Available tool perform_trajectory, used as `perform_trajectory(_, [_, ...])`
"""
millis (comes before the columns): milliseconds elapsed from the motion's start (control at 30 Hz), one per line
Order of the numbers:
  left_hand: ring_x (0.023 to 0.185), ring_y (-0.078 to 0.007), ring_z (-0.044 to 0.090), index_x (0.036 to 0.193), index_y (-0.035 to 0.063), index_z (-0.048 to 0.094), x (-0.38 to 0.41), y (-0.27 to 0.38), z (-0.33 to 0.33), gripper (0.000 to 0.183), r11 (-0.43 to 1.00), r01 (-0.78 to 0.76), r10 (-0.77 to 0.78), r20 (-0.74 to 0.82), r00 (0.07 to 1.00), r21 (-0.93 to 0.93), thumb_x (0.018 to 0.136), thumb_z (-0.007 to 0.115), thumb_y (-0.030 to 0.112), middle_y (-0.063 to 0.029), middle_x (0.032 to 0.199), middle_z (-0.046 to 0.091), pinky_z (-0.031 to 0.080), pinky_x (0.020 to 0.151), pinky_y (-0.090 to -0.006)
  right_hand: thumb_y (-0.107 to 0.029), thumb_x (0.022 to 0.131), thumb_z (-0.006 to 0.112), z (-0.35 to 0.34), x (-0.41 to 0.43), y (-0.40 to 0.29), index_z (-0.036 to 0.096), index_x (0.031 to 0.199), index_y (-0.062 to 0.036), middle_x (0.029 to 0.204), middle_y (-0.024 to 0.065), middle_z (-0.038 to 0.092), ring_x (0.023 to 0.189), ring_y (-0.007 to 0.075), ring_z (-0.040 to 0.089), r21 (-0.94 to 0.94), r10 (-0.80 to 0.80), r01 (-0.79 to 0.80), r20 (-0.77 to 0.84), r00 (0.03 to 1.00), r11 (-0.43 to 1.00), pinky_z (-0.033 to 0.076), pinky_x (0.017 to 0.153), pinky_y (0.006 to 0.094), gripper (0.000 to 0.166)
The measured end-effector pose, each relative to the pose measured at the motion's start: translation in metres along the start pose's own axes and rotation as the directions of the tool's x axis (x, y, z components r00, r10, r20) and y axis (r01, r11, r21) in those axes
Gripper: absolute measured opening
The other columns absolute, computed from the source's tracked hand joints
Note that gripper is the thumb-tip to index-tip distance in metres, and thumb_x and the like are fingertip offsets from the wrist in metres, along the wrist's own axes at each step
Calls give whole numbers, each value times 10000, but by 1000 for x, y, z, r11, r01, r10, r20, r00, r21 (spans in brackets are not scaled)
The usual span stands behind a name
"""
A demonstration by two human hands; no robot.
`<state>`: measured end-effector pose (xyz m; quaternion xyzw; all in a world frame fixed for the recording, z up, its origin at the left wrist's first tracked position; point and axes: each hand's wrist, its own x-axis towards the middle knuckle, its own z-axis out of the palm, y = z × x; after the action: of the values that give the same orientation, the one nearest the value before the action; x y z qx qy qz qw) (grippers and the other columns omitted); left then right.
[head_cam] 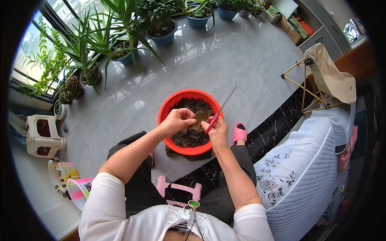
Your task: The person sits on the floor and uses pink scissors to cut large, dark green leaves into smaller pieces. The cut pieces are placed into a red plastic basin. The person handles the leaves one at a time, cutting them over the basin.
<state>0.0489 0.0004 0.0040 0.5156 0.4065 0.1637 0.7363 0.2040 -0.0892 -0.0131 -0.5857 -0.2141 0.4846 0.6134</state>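
Note:
A dried, olive-brown leaf-like sheet point(201, 120) is stretched between my two hands above a red plastic basin point(162, 110). My left hand point(178, 122) pinches its left edge between thumb and fingers. My right hand point(217, 131) touches the sheet's right edge with the thumb and fingertips. The same hand also holds a pair of scissors with red handles point(212, 124), whose blades point up and away to the right, beyond the basin's rim. Dark, shredded leafy pieces point(190, 139) fill much of the basin. A dark, flat piece point(172, 151) shows beneath its near side.
Potted plants point(162, 33) line the window side. A beige folding chair point(331, 73) and a sofa with a quilted cover point(304, 183) stand at right. White plastic stools point(45, 135) and colourful buckets point(80, 188) are at left. A pink stool point(178, 189) lies between my legs.

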Motion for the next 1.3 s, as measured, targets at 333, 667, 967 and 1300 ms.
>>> perform_trajectory(333, [673, -54, 547, 915, 43, 599, 14, 7, -23, 125, 964, -101, 12, -341, 940, -247, 837, 673, 108, 8, 793, 613, 455, 603, -179, -421, 903, 537, 6, -19, -12, 558, 871, -18, 714, 60, 614, 584, 97, 535, -178, 242, -212, 171, 955, 961, 459, 576, 226, 405])
perform_trajectory(667, [776, -85, 592, 995, 41, 560, 26, 3, -41, 164, 832, -296, 94, -405, 909, -470, 858, 643, 75, -13, 888, 615, 500, 676, -200, -318, 873, 643, 18, -42, 6, 510, 782, -28, 652, 19, 530, 588, 78, 506, -279, 280, -163, 459, 843, 946, 425, 555, 226, 332])
perform_trajectory(967, [828, -114, 611, 1023, 17, 550, 18, 0, -21, 185, 859, -212, 51, -333, 941, -467, 858, 630, 45, -45, 941, 615, 526, 736, -237, -321, 872, 645, 25, -43, 3, 520, 801, -31, 650, 14, 540, 572, 64, 492, -303, 286, -157, 450, 846, 940, 417, 544, 215, 323])
perform_trajectory(1300, [789, -75, 597, 1010, 44, 569, 16, -2, -13, 164, 888, -201, 78, -295, 952, -414, 870, 630, 105, -6, 889, 626, 496, 710, -215, -377, 876, 627, 22, -41, -5, 531, 822, -39, 653, 21, 562, 586, 65, 514, -298, 305, -180, 455, 836, 938, 432, 538, 218, 356])
